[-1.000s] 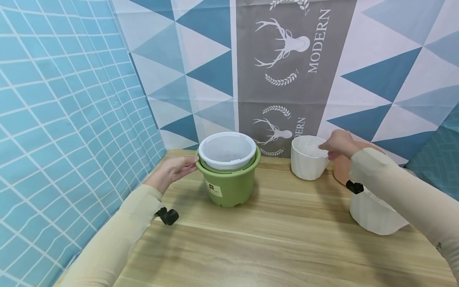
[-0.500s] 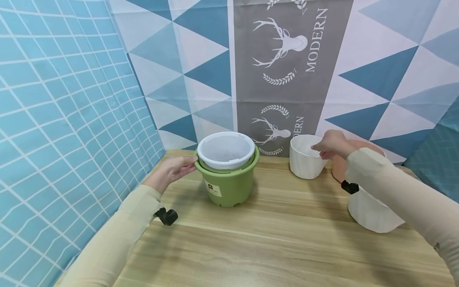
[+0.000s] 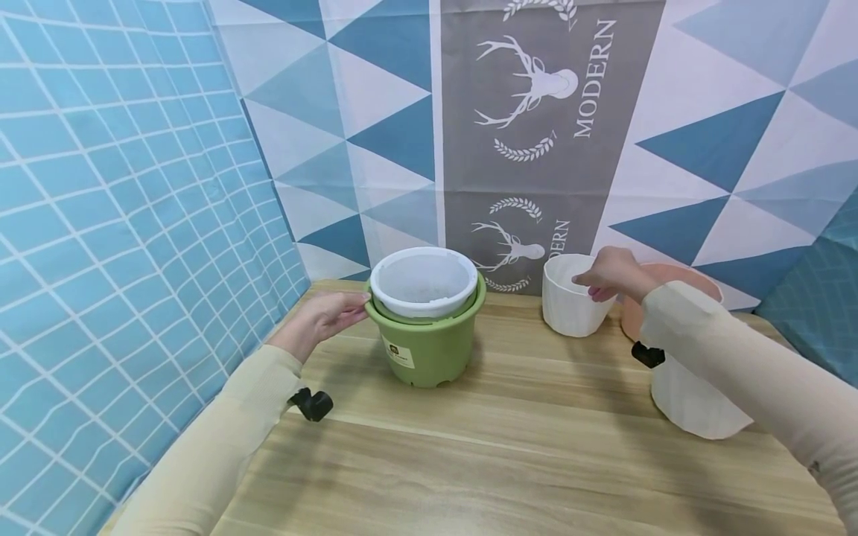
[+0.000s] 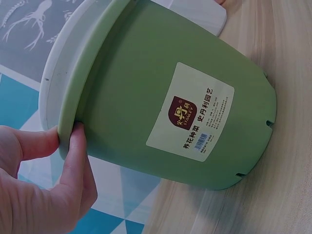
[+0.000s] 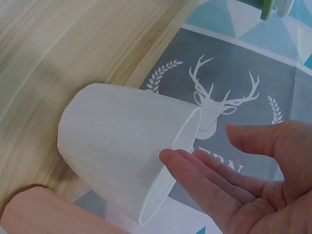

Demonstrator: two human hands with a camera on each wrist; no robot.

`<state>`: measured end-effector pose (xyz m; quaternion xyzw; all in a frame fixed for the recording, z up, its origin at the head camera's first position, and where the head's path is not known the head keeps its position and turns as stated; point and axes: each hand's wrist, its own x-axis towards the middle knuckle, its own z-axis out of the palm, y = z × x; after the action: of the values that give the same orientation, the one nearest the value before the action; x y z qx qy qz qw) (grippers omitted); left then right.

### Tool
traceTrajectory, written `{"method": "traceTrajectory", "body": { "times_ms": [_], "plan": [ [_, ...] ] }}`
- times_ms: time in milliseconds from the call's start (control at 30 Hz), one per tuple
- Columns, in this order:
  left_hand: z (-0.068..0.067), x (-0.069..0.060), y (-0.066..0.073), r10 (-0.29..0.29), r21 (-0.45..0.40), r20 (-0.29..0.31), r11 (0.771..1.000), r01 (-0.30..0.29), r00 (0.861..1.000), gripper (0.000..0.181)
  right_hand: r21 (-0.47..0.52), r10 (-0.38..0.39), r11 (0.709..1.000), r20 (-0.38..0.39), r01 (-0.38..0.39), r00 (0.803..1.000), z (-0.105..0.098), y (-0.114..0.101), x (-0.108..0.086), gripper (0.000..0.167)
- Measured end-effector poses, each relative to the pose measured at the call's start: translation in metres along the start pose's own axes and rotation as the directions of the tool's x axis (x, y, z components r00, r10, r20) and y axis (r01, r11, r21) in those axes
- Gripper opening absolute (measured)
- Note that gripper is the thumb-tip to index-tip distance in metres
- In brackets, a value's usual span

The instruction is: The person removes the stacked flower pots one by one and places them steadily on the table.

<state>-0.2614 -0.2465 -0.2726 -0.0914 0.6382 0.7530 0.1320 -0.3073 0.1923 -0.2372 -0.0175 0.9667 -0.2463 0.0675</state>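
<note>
On the wooden table stands a green flowerpot (image 3: 429, 350) with a paper label (image 4: 190, 111) on its side. A white pot (image 3: 424, 307) is nested inside it, its rim above the green one. My left hand (image 3: 326, 313) pinches the green rim between thumb and fingers, as the left wrist view confirms. Over at the right, my right hand (image 3: 613, 274) is at the rim of a small white faceted pot (image 3: 570, 307). Its fingers (image 5: 197, 178) are extended and the thumb stands apart, with nothing pinched. Whether the fingertips touch that rim I cannot tell.
An orange pot (image 3: 684, 277) stands just right of the small white one, partly behind my right arm. A larger white pot (image 3: 693, 398) is in front of it, half hidden by the sleeve. Patterned cloth (image 3: 550, 164) hangs behind the table (image 3: 469, 461).
My right hand has shifted slightly left over the small white pot, uncovering more of the orange pot. The left hand and the green pot stay where they were.
</note>
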Motion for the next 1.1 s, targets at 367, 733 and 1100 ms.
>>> {"method": "traceTrajectory", "body": {
  "times_ms": [367, 733, 1100],
  "plan": [
    [-0.001, 0.000, -0.001, -0.001, 0.019, 0.018, 1.000, 0.000, 1.000, 0.048, 0.007, 0.010, 1.000, 0.020, -0.010, 1.000, 0.006, -0.005, 0.001, 0.040],
    [-0.001, 0.000, -0.002, -0.002, 0.015, 0.015, 1.000, 0.002, 1.000, 0.043, 0.054, -0.013, 0.998, 0.031, 0.012, 0.999, 0.008, -0.011, 0.000, 0.045],
    [0.000, -0.001, 0.001, -0.003, 0.009, 0.020, 1.000, 0.003, 1.000, 0.027, 0.047, -0.062, 0.997, 0.046, 0.060, 0.997, 0.006, -0.022, -0.003, 0.047]
  ]
}}
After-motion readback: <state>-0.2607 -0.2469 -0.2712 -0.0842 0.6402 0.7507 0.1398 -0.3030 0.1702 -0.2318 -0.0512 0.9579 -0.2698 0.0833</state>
